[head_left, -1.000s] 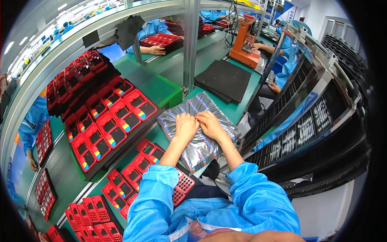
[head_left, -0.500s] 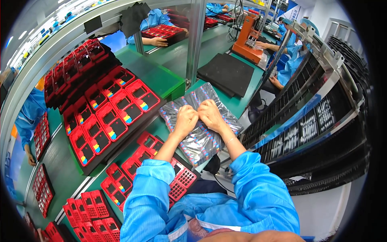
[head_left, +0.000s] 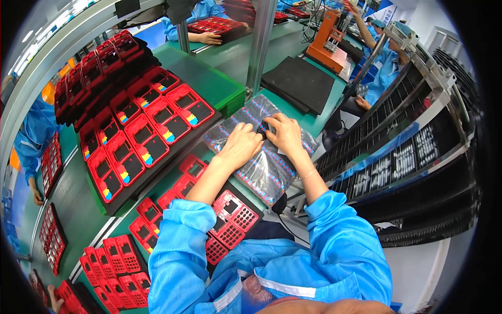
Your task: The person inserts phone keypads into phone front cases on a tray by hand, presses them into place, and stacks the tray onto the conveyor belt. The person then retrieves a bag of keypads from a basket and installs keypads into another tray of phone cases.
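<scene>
Film (head_left: 257, 171), clear plastic, looks the likeliest trouble spot: an uneven pull could split it suddenly and jerk the dark, blue-and-red-flecked pack (head_left: 272, 183) beneath. Second risk, as judged: the pack's near corner reaches the edge of the table (head_left: 312, 124), so a drag toward the body might tip it off. Third: a left elbow swung outward could knock the red keypad housings (head_left: 230, 222) close by that forearm.

Position: pack lies flat directly under both hands, set askew, its far corner beyond the fingers and its near corner between the forearms.

Hands: left hand (head_left: 241, 145) rests on the film, fingers bent inward; right hand (head_left: 286, 135) has curled fingers at a dark patch in the middle of the wrap. Fingertips nearly meet; whether either pinches the film cannot be told, as the thumbs are largely hidden.

Surroundings: black sheets (head_left: 299, 83) lie beyond the right hand; stacked trays of red housings (head_left: 144, 131) stand left of the left hand; slotted black rack (head_left: 366, 138) is to the right of the right forearm.
</scene>
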`<state>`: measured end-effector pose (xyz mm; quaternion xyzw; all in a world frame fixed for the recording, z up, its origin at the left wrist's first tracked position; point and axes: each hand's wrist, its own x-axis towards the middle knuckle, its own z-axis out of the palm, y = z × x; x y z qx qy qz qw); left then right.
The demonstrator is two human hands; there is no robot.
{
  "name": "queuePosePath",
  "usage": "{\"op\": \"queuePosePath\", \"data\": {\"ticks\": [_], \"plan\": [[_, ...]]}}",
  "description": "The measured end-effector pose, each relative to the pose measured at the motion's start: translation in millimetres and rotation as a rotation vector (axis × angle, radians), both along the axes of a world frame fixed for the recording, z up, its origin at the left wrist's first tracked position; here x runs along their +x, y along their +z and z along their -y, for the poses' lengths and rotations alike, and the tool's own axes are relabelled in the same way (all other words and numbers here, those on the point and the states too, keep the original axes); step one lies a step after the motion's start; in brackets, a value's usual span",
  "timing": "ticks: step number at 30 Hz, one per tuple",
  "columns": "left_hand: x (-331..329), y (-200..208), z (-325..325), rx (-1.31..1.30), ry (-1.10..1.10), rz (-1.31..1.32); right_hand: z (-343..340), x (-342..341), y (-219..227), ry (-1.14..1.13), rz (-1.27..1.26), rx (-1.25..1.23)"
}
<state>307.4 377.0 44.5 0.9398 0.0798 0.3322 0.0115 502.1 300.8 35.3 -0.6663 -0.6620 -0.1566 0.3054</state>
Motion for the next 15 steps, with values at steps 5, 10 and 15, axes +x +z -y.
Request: {"op": "queuePosePath", "data": {"ticks": [5, 10, 15], "plan": [[8.3, -6.9, -6.5, -0.329, -0.233, 0.097, -30.0, -14.6, -12.0, -0.319, 0.267, -0.110], [16.0, -19.6, -6.8, -0.371, -0.196, 0.082, -48.8, -13.2, -28.9, -0.317, 0.492, -0.124], [23.0, -13.6, -4.1, -0.224, -0.151, 0.049, -74.6, 9.4, -28.1, -0.312, 0.393, 0.021]]}}
